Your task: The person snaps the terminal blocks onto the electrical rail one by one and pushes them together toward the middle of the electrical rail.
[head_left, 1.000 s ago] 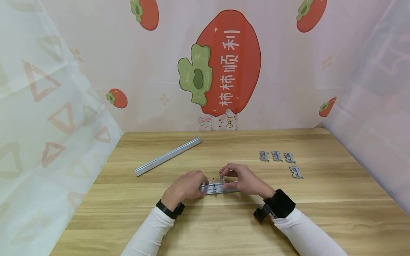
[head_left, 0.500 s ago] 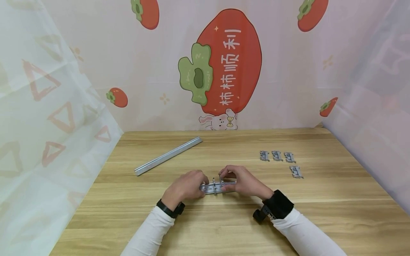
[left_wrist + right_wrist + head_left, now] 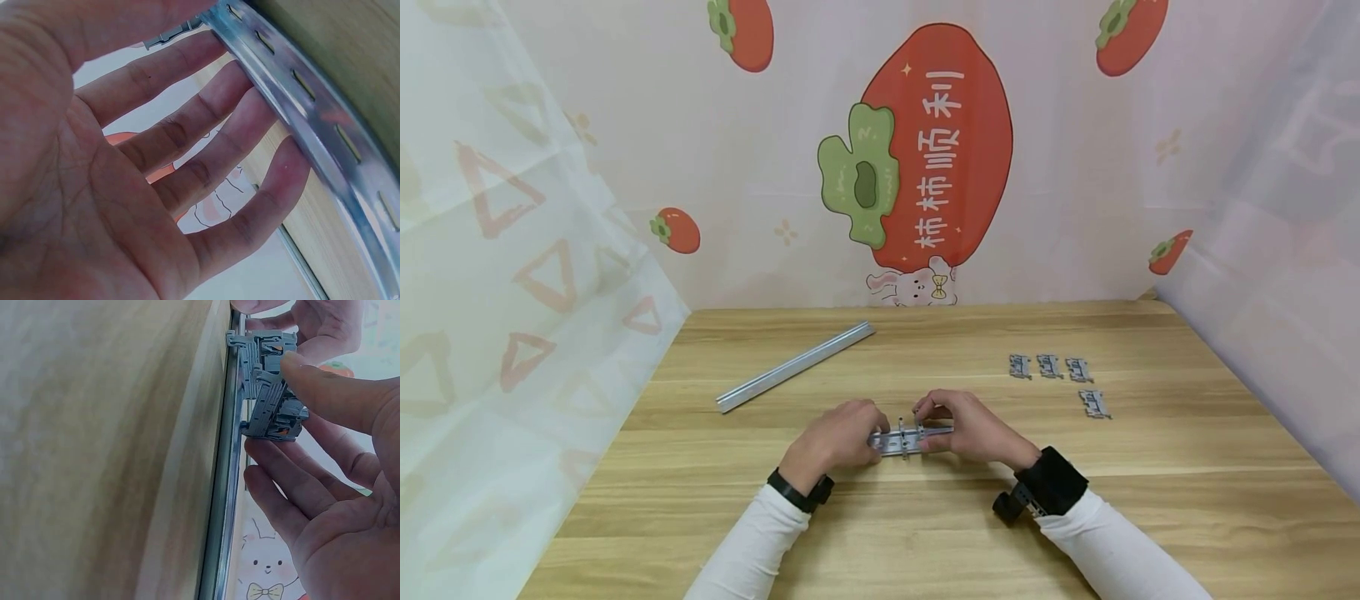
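I've got both hands in the head view, mid-table, working on the slotted metal rail [image 3: 892,444]. L hand [image 3: 842,433] grips it near its L end, thumb on the near edge, fingers over at the far edge; my L wrist cam has all 4 fingertips lined up along one edge of the metal, thumb tip out of frame.

R hand [image 3: 973,425] pinches the held block [image 3: 275,412], thumb one side, fingertips the other. From my R wrist cam that grey block is tilted, its foot touching the rail; can't tell if it's clipped on. Just beside it, toward L hand, the upright block [image 3: 264,350] stands across the rail, more or less square to it. In the head view it sits b/w the two hands.

Rest of the table [image 3: 880,542]: the far rail [image 3: 795,367] lies at a slant, back L, well apart from the hands. Back R I count 4 loose grey blocks lying flat: the row of three [image 3: 1048,366], plus the fourth block [image 3: 1095,403] a bit nearer the person. Sleeves [image 3: 752,542] are white, w/ a black strap [image 3: 1051,481] on each wrist. Behind it all hangs a pale backdrop [image 3: 760,158] w/ red fruit prints + a cartoon rabbit.
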Available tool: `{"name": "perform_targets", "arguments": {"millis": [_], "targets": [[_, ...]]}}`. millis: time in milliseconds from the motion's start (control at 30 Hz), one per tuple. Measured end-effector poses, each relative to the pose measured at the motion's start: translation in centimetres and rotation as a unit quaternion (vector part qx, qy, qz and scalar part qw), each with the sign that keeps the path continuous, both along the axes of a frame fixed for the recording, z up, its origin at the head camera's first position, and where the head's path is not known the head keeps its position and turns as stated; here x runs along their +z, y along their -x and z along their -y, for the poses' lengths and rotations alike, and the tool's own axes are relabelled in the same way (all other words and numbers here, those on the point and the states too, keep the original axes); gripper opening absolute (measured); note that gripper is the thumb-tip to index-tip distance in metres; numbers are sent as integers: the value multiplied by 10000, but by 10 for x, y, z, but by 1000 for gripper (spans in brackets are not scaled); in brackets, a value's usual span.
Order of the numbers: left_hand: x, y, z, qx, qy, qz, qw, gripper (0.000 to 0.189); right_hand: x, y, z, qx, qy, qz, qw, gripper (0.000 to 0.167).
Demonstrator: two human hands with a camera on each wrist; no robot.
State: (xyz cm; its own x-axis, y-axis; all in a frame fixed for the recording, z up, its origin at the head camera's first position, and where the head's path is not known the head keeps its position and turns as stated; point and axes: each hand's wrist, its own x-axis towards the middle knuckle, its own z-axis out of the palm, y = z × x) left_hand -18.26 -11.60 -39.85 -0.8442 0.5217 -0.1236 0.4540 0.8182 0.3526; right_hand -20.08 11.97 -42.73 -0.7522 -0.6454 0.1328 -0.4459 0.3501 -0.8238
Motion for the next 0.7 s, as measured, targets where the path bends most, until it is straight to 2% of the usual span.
{"name": "perform_targets", "arguments": {"millis": [267, 700], "targets": [[0, 0, 0, -9, -28, -22, 10000, 20, 0, -2, 2, -5, -112, -171, 9998, 30], [0, -1, 1, -14, -40, -75, 10000, 18, 2, -5, 3, -64, -506, -729, 9960, 29]]}}
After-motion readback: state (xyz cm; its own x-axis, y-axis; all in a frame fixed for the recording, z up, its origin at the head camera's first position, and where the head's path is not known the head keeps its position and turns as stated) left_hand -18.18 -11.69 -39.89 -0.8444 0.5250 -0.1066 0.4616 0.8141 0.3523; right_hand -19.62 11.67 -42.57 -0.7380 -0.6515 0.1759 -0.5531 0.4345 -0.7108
